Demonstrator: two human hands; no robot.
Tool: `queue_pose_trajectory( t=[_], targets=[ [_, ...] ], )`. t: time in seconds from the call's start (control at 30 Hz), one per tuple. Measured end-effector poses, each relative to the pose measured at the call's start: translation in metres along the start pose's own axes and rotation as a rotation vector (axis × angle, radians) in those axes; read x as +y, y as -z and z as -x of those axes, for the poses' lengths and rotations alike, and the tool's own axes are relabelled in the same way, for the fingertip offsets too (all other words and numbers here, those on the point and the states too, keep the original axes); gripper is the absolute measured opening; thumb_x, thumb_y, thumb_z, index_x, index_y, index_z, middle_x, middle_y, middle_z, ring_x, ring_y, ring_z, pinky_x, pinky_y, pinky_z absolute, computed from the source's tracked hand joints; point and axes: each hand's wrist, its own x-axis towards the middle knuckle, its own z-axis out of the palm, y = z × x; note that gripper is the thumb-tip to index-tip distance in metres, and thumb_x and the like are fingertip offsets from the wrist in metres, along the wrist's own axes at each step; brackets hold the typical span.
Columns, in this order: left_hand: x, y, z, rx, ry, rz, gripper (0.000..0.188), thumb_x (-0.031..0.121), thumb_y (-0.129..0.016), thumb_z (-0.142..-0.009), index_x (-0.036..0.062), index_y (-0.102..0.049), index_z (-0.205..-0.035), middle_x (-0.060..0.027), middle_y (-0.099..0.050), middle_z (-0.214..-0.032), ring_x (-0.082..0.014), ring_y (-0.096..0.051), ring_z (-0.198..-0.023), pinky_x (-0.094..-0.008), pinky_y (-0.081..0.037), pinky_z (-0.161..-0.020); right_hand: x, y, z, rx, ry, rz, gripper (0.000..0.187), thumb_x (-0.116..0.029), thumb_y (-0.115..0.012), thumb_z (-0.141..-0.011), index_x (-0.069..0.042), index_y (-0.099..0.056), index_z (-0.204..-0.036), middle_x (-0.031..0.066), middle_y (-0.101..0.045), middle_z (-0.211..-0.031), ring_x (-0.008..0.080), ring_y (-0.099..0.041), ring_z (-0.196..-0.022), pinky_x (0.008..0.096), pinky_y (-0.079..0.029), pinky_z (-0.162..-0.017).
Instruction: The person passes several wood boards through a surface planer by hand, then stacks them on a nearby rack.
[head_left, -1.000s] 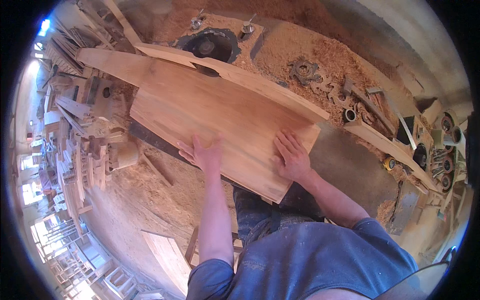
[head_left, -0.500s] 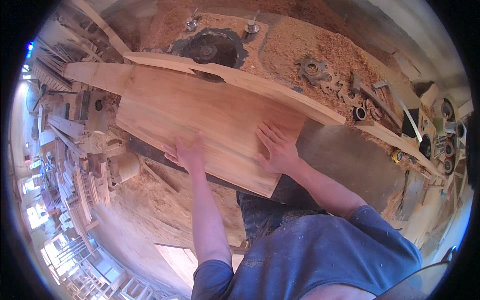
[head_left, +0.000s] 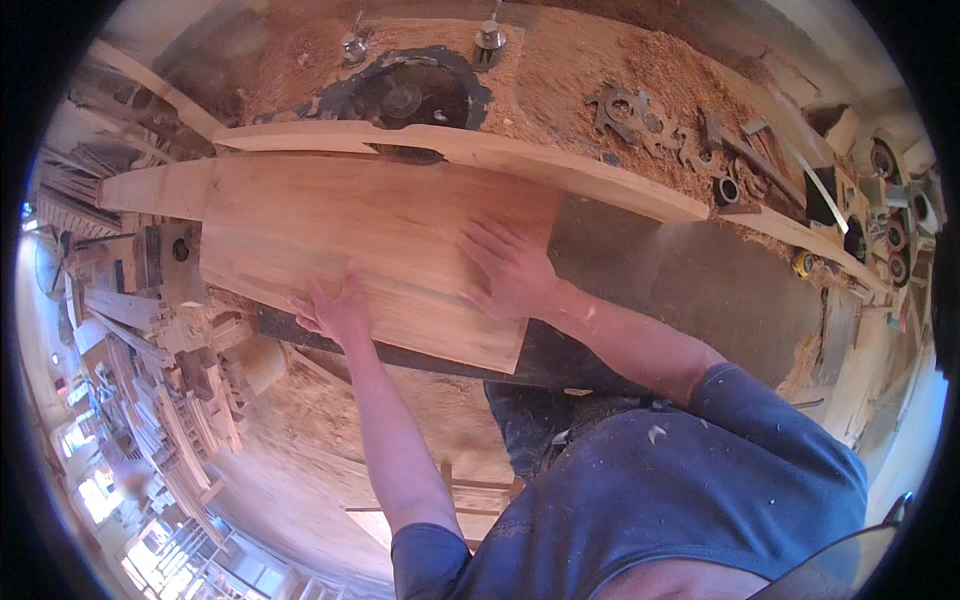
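A wide, flat wooden panel [head_left: 400,225] lies on a dark metal machine table [head_left: 640,270]. Its far edge runs along a long wooden fence [head_left: 560,170] that has a cut-out in the middle. Behind that cut-out sits a round dark recess [head_left: 405,95] with a spindle in it. My left hand [head_left: 338,308] rests on the panel close to its near edge, fingers spread. Toward the panel's right end, my right hand [head_left: 512,268] presses flat with its fingers stretched out. Neither hand is wrapped around anything.
Reddish sawdust [head_left: 560,90] covers the surface behind the fence. Several toothed metal cutters [head_left: 625,110] lie there at the right. Two metal fittings, one a clamp-like knob [head_left: 489,42], stand near the recess. Wood offcuts [head_left: 150,400] are piled at the left.
The panel has slid left along the fence, with both hands travelling on it. More of the metal table shows at its right end. The view has also shifted slightly.
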Motion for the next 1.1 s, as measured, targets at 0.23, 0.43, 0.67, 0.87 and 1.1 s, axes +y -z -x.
queue_pose_trajectory(
  t=[0.23,0.43,0.67,0.87,1.1],
  targets=[
    [-0.03,-0.049,0.082,0.085,-0.22,-0.045,0.078,0.043,-0.078,-0.087,0.0055,-0.051,-0.15,-0.0195,-0.017,-0.17,-0.0459,-0.01,-0.155,-0.0567,-0.018,-0.125,-0.001,-0.022,-0.021,-0.019,0.0,0.012,0.078,-0.042,-0.072,-0.082,0.006,-0.054,-0.14,0.021,-0.049,-0.151,0.0361,-0.039,-0.146,0.0456,-0.028,-0.125],
    [-0.002,-0.034,0.092,0.173,-0.166,0.093,0.056,0.034,-0.078,-0.09,0.0015,-0.065,-0.133,-0.0168,-0.026,-0.168,-0.0466,-0.016,-0.152,-0.0606,-0.023,-0.121,-0.013,-0.035,-0.04,-0.027,-0.007,0.007,0.08,-0.041,-0.073,-0.081,0.005,-0.051,-0.142,0.0206,-0.045,-0.155,0.0366,-0.039,-0.147,0.0471,-0.03,-0.123],
    [-0.008,-0.026,0.056,0.199,-0.143,0.101,0.048,0.03,-0.081,-0.088,0.0024,-0.072,-0.126,-0.0132,-0.031,-0.166,-0.0437,-0.018,-0.152,-0.0578,-0.029,-0.12,-0.026,-0.045,-0.07,-0.041,0.033,0.017,0.082,-0.042,-0.074,-0.079,0.006,-0.052,-0.142,0.0217,-0.045,-0.155,0.0368,-0.039,-0.147,0.0492,-0.029,-0.123],
    [-0.012,-0.02,0.026,0.199,-0.053,0.185,0.061,0.042,-0.08,-0.087,-0.0019,-0.07,-0.128,-0.0154,-0.033,-0.165,-0.0414,-0.022,-0.151,-0.0546,-0.029,-0.121,-0.035,-0.07,-0.098,0.088,0.065,-0.007,0.08,-0.041,-0.079,-0.073,0.007,-0.059,-0.135,0.0233,-0.053,-0.148,0.0379,-0.045,-0.143,0.0495,-0.032,-0.122],
    [-0.029,-0.014,-0.019,0.193,-0.049,0.178,0.062,0.039,-0.082,-0.086,-0.0017,-0.068,-0.13,-0.0128,-0.033,-0.165,-0.0409,-0.021,-0.151,-0.055,-0.032,-0.119,-0.053,-0.085,-0.131,0.015,0.076,-0.043,0.083,-0.042,-0.074,-0.076,0.011,-0.053,-0.137,0.0261,-0.048,-0.15,0.0381,-0.038,-0.147,0.0464,-0.025,-0.125]
  ],
)
